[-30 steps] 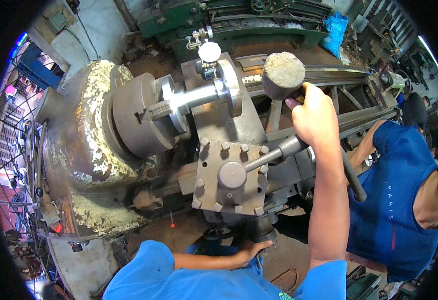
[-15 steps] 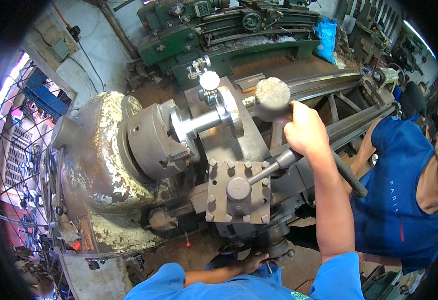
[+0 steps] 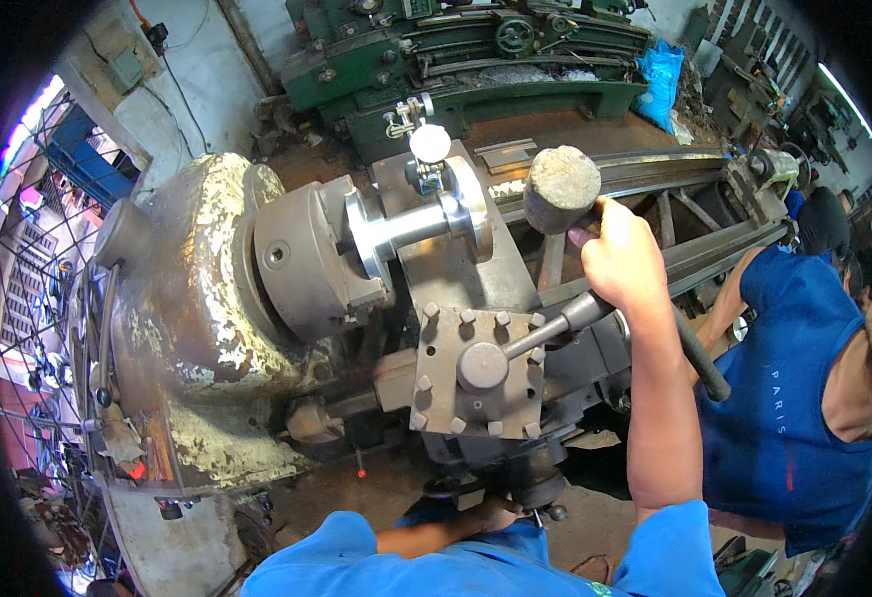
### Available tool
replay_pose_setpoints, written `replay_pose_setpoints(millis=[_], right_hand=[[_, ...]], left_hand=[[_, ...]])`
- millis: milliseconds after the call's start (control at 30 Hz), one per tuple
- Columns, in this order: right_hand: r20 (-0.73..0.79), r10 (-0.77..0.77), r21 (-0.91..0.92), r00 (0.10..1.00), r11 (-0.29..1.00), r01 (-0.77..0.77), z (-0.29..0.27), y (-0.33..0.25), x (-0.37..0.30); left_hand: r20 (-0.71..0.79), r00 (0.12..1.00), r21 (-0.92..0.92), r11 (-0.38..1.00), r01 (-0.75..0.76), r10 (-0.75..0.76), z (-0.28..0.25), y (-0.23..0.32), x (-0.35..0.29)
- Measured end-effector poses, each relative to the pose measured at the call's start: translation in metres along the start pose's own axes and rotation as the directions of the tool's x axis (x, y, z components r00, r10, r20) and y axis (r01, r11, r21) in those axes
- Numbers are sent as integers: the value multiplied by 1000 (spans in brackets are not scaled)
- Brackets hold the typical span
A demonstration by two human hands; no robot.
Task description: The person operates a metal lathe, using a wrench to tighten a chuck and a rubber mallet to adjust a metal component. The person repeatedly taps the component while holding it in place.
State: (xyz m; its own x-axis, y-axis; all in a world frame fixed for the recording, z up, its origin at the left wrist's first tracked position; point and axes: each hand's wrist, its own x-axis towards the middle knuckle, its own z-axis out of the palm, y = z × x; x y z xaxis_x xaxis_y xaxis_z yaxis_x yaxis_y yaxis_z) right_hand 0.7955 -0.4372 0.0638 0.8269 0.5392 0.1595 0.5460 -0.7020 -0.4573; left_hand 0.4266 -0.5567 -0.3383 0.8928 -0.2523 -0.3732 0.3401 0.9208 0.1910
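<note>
My right hand (image 3: 627, 257) is closed around the handle of a mallet (image 3: 561, 194) with a thick, worn, pale cylindrical head. The mallet is raised to the right of a shiny flanged metal workpiece (image 3: 411, 229), apart from it. Jaws of a grey lathe chuck (image 3: 302, 249) grip the workpiece at its left end. A round dial indicator (image 3: 429, 144) stands close behind its right flange. Low in the view, my left hand (image 3: 494, 513) is beside the lathe's crank handle (image 3: 545, 513); shadow and my sleeve hide its fingers.
A square tool post (image 3: 481, 373) with several bolts and a lever (image 3: 560, 323) stands before the workpiece. The lathe bed (image 3: 695, 164) runs right. At right a person in a blue sleeveless top (image 3: 794, 368) leans close. A green lathe (image 3: 476, 99) stands behind, near a blue sack (image 3: 661, 85).
The mallet has moved slightly right, away from the workpiece, and its head is now less blurred. The whole view has shifted a little. My right hand keeps its grip.
</note>
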Motion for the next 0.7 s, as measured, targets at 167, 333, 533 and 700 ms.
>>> replay_pose_setpoints(millis=[167, 333, 533, 700], right_hand=[[11, -34, -2, 999, 999, 34, 0, 3, 1], [-9, -58, 82, 998, 995, 58, 4, 7, 3], [18, -39, 51, 999, 998, 38, 4, 8, 3], [38, -36, 81, 999, 996, 32, 2, 5, 2]], left_hand=[[-304, 947, 388, 921, 28, 100, 40, -1, -15], [38, 977, 174, 961, -215, 212, 35, 10, 1], [129, 983, 138, 979, -151, 134, -1, 0, 8], [130, 982, 95, 984, -150, 137, 20, 13, 4]])
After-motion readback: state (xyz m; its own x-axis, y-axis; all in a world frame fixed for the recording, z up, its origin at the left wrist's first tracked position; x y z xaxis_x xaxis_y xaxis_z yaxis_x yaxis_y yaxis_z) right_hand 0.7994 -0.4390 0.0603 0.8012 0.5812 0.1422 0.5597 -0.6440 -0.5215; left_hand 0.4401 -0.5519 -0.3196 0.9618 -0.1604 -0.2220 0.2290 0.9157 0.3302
